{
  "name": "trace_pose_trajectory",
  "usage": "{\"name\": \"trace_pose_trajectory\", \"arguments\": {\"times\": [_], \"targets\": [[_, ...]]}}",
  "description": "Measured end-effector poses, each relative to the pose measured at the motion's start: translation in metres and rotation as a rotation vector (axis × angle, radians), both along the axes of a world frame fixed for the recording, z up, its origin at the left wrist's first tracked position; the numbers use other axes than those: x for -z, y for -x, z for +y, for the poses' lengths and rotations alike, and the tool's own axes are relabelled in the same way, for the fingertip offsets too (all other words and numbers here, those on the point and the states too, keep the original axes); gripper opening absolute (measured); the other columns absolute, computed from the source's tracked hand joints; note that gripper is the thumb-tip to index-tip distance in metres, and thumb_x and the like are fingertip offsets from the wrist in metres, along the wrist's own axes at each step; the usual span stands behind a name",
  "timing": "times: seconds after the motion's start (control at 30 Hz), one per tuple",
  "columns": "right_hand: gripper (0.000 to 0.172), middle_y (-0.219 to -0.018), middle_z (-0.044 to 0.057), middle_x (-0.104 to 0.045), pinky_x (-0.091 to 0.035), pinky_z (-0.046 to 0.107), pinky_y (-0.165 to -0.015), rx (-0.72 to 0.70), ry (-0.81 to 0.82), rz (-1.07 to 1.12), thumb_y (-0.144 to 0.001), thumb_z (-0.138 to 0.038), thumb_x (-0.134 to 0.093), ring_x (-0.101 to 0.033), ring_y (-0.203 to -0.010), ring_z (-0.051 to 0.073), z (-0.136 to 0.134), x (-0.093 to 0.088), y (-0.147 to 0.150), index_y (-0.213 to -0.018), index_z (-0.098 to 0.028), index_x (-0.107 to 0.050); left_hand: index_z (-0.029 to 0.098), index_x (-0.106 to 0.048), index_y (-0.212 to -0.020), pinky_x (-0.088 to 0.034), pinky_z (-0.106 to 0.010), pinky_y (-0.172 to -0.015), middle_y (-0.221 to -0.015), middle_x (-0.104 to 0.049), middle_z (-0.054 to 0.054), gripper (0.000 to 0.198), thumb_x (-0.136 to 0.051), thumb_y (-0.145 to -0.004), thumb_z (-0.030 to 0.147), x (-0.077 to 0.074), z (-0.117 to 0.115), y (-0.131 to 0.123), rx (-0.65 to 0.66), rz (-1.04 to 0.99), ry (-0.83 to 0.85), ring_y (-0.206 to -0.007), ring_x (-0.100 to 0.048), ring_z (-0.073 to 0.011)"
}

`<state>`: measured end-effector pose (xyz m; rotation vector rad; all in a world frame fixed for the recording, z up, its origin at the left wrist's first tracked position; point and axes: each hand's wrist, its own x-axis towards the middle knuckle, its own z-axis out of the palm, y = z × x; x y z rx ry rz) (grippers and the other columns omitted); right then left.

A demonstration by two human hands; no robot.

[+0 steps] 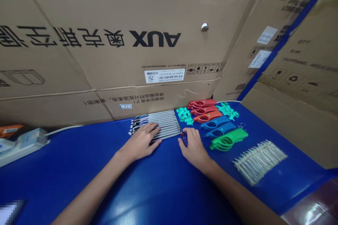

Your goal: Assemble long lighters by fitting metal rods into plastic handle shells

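Observation:
A row of slim grey metal rods [165, 121] lies side by side against the cardboard, with dark and white wire ends on the left. My left hand [144, 140] rests over the lower left part of this row, its fingers spread across the rods and thumb apart. At the right ends of the rods is my right hand [195, 147], with thumb and fingers curled around a small screwdriver [185, 141] with a dark blue and red handle. Its tip is near the rods' ends, but whether it touches them cannot be made out.
Right of the rods lie teal plastic pieces [185, 115], red casings [202, 104], an orange casing [210, 116], blue casings [220, 126] and green casings [232, 139]. Farther right is a row of clear-looking sticks [260, 161]. Cardboard walls [118, 63] border the blue table [148, 186]. A power strip [29, 144] stands left.

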<state>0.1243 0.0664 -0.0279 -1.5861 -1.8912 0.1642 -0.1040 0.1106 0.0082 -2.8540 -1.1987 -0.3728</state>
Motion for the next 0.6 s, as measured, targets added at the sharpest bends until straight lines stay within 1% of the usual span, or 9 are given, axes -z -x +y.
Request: {"name": "trace_pose_trajectory", "arguments": {"times": [0.17, 0.37, 0.47, 0.53, 0.6], "targets": [[0.023, -0.099, 0.012, -0.055, -0.041, 0.042, -0.088, -0.007, -0.004, 0.038, -0.085, -0.02, -0.053, -0.047, -0.095, 0.027, -0.0025, 0.0013, -0.003, -0.106, -0.012, -0.052, 0.012, -0.057, -0.127, -0.038, -0.047, -0.107, -0.134, -0.052, -0.017, 0.046, -0.047, -0.094, 0.043, -0.003, -0.0019, -0.0016, 0.003, 0.032, -0.005, -0.127, -0.047, -0.0302], [0.019, -0.095, 0.01, -0.056, -0.041, 0.042, -0.084, -0.03, -0.014, 0.035, -0.087, -0.018, -0.047, -0.047, -0.091, 0.025, -0.0008, 0.0031, -0.0038, -0.104, -0.013, -0.053, 0.011, -0.058, -0.124, -0.039, -0.047, -0.105, -0.13, -0.055, -0.016, 0.04, -0.047, -0.094, 0.035, -0.0042, -0.0014, -0.0044, 0.008, 0.039, -0.015, -0.124, -0.049, -0.0294], [0.017, -0.093, 0.009, -0.056, -0.041, 0.04, -0.083, -0.032, -0.02, 0.037, -0.087, -0.018, -0.047, -0.047, -0.089, 0.024, -0.0006, 0.0029, -0.0039, -0.102, -0.014, -0.053, 0.01, -0.057, -0.125, -0.039, -0.048, -0.104, -0.13, -0.055, -0.017, 0.042, -0.048, -0.094, 0.036, -0.0045, -0.0014, -0.0033, 0.012, 0.015, -0.015, -0.123, -0.048, -0.0299], [0.016, -0.092, 0.009, -0.057, -0.041, 0.04, -0.083, -0.033, -0.023, 0.036, -0.086, -0.018, -0.047, -0.047, -0.088, 0.024, -0.0007, 0.0027, -0.0036, -0.101, -0.015, -0.053, 0.012, -0.06, -0.121, -0.04, -0.048, -0.103, -0.128, -0.056, -0.016, 0.04, -0.049, -0.093, 0.038, -0.0063, -0.0025, -0.0012, 0.02, -0.015, -0.012, -0.122, -0.049, -0.0296], [0.016, -0.092, 0.009, -0.057, -0.04, 0.04, -0.084, -0.033, -0.025, 0.035, -0.086, -0.018, -0.048, -0.047, -0.088, 0.024, -0.001, 0.0027, -0.0033, -0.1, -0.015, -0.054, 0.014, -0.066, -0.11, -0.041, -0.047, -0.102, -0.124, -0.059, -0.013, 0.033, -0.051, -0.091, 0.038, -0.0089, -0.0047, 0.0013, 0.047, -0.051, -0.007, -0.119, -0.051, -0.0288]]}}
